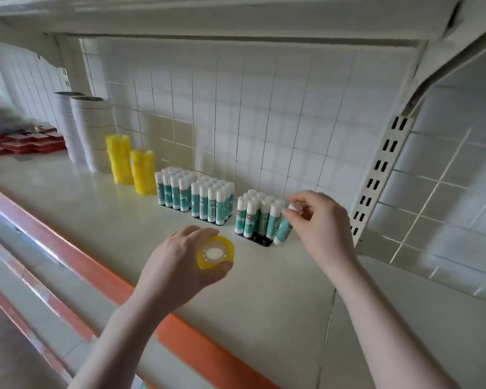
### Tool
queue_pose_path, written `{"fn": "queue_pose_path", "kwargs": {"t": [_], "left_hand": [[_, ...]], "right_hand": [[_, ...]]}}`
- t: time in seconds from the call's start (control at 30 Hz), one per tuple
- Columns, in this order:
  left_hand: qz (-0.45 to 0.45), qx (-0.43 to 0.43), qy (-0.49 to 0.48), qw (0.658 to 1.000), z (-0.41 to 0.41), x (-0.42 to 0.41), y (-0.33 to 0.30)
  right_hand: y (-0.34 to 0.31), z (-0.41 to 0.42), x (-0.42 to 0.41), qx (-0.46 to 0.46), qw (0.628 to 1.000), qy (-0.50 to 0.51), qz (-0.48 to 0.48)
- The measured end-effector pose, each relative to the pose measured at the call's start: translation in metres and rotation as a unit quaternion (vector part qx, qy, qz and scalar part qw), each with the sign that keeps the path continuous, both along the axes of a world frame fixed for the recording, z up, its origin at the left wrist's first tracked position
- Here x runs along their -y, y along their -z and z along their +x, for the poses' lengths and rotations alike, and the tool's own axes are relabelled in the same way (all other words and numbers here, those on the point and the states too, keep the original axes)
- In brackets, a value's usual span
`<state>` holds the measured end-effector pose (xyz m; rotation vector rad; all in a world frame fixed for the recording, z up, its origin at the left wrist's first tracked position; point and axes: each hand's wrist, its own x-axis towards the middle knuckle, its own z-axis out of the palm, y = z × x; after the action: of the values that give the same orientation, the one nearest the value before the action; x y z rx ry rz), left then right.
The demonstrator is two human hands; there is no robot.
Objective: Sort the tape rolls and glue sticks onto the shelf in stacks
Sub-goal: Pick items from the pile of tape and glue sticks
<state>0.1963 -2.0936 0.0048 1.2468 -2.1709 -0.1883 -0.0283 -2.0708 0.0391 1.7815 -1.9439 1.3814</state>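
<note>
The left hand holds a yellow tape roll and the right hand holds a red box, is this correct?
Not quite. The head view shows the left hand holding the yellow tape roll, but the right hand pinches a glue stick by its white cap, not a red box.

Shelf (101,220): tape stacks (131,164) left, glue sticks (194,197) mid/right, wall behind.

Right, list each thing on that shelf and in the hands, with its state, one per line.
left hand: grips a yellow tape roll above the shelf
right hand: pinches a tilted glue stick by its cap
black tray: partly filled, front slots open
glue stick blocks: upright
yellow tape stacks: two, standing
white roll stacks: standing
</note>
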Motion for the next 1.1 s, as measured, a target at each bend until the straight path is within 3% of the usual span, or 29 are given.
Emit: {"fn": "queue_pose_path", "kwargs": {"t": [0.17, 0.57, 1.1], "left_hand": [[0.018, -0.011, 0.019, 1.0, 0.006, 0.032, 0.012], [0.042, -0.024, 0.077, 0.996, 0.021, 0.07, 0.021], [0.05, -0.018, 0.099, 0.994, 0.035, 0.092, 0.03]], "right_hand": [[0.013, 0.013, 0.038, -0.007, 0.998, 0.022, 0.055], [0.03, 0.031, 0.062, -0.037, 0.992, 0.081, 0.084], [0.04, 0.033, 0.068, -0.099, 0.989, 0.107, 0.006]]}}
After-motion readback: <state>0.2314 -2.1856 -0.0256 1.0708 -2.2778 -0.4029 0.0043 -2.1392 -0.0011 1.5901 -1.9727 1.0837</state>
